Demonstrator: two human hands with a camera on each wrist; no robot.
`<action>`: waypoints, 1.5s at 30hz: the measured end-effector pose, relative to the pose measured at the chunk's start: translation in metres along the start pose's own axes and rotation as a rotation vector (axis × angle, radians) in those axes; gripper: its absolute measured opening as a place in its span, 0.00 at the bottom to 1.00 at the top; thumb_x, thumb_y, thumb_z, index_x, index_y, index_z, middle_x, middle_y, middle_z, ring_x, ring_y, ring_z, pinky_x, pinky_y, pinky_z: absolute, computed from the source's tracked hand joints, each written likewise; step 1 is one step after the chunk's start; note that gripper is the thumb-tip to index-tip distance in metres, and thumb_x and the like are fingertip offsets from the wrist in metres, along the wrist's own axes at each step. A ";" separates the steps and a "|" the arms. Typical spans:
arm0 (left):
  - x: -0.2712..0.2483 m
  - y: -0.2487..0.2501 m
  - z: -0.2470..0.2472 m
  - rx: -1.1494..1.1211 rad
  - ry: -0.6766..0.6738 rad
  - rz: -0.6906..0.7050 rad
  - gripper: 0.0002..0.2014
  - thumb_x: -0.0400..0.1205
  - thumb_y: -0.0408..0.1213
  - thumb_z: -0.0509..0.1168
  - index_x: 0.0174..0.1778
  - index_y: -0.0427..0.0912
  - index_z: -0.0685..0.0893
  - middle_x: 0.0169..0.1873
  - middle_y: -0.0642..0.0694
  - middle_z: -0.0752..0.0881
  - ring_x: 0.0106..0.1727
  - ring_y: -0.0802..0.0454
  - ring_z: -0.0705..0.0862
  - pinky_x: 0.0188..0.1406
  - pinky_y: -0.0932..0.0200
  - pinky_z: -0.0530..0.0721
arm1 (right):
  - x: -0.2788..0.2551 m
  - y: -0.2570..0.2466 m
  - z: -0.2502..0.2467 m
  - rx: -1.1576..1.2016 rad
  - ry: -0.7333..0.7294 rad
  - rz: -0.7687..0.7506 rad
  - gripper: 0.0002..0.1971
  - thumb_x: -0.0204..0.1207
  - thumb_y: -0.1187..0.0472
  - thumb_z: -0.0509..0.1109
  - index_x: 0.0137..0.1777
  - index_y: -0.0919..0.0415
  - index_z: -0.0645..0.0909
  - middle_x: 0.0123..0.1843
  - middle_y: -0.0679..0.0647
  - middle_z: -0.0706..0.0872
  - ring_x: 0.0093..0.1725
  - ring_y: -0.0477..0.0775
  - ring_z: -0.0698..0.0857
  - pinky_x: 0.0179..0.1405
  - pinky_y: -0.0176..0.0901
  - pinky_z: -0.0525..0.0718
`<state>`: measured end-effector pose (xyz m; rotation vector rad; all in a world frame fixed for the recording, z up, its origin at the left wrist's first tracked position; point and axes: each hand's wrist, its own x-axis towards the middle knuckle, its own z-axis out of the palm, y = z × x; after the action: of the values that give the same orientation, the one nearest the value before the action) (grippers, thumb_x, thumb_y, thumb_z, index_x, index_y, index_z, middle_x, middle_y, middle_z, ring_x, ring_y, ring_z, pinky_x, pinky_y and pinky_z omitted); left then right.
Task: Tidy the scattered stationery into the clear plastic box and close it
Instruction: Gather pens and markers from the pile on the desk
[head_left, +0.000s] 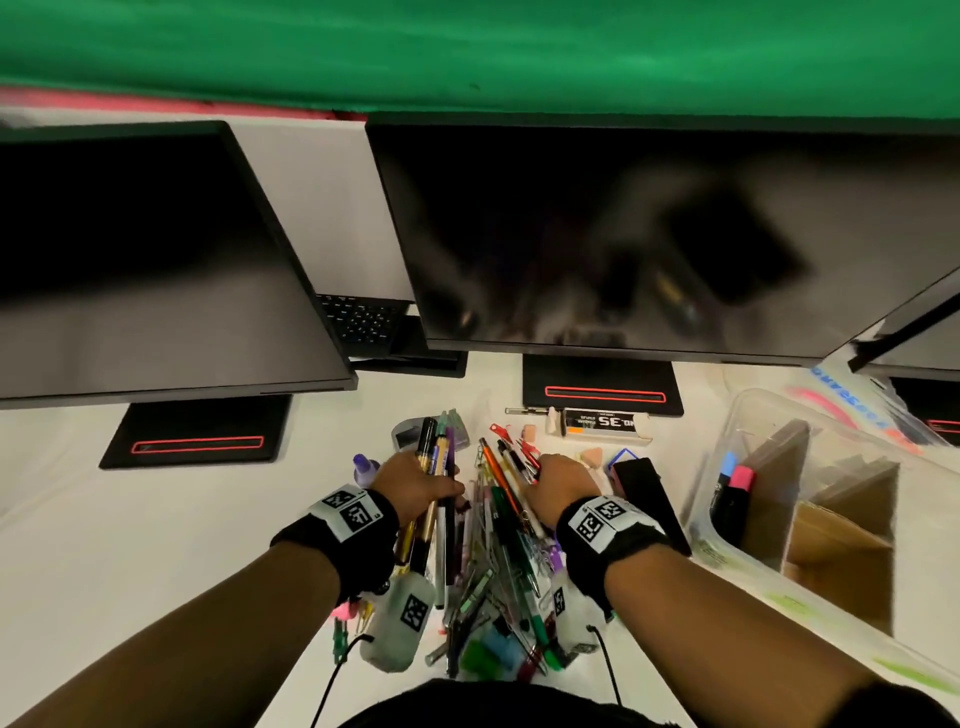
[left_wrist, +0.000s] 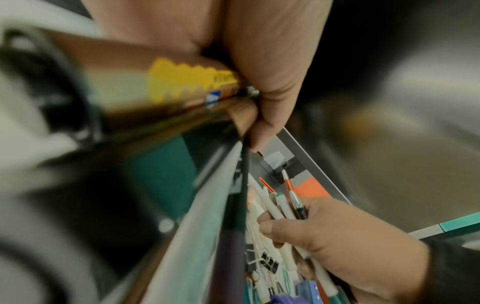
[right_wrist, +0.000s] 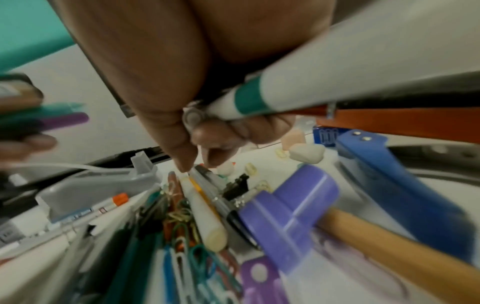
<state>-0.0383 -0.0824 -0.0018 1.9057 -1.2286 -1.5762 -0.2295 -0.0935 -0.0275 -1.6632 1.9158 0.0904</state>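
A heap of pens, markers and paper clips (head_left: 493, 577) lies on the white desk in front of me. My left hand (head_left: 447, 480) grips a bundle of pens and markers (head_left: 434, 457) at the heap's left side; the left wrist view shows its fingers (left_wrist: 262, 111) curled round them. My right hand (head_left: 540, 467) grips several pens (head_left: 506, 475), among them a white-and-teal pen (right_wrist: 259, 98). To the right stands the clear plastic box (head_left: 727, 431), open, holding cardboard dividers and highlighters (head_left: 735, 480).
A black stapler (head_left: 649, 499) lies between my right hand and the box. A staples carton (head_left: 602, 423), erasers (head_left: 589, 457) and a purple glue bottle (head_left: 363, 467) lie around the heap. Monitors on black stands (head_left: 602, 384) line the back of the desk.
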 end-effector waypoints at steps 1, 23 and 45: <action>-0.002 -0.002 -0.004 -0.012 0.005 -0.008 0.14 0.58 0.40 0.76 0.36 0.40 0.86 0.41 0.33 0.91 0.48 0.35 0.90 0.60 0.38 0.84 | 0.004 -0.002 0.001 -0.022 0.006 -0.008 0.17 0.81 0.60 0.59 0.66 0.67 0.75 0.66 0.64 0.82 0.64 0.62 0.82 0.61 0.47 0.79; 0.003 0.032 0.012 0.060 -0.035 0.101 0.22 0.63 0.45 0.77 0.41 0.28 0.86 0.37 0.31 0.89 0.41 0.33 0.88 0.49 0.41 0.88 | -0.020 0.009 -0.049 0.546 0.100 0.011 0.09 0.81 0.61 0.62 0.55 0.66 0.80 0.40 0.57 0.89 0.27 0.45 0.79 0.32 0.34 0.81; -0.024 0.104 0.134 0.073 -0.297 0.246 0.41 0.50 0.56 0.77 0.50 0.26 0.84 0.48 0.26 0.87 0.53 0.28 0.86 0.61 0.31 0.81 | -0.066 0.141 -0.109 1.064 0.231 0.371 0.10 0.78 0.72 0.64 0.34 0.69 0.77 0.23 0.60 0.79 0.20 0.55 0.77 0.20 0.41 0.78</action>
<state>-0.2016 -0.0886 0.0494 1.5260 -1.5938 -1.7403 -0.3986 -0.0509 0.0472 -0.6176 1.8646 -0.8544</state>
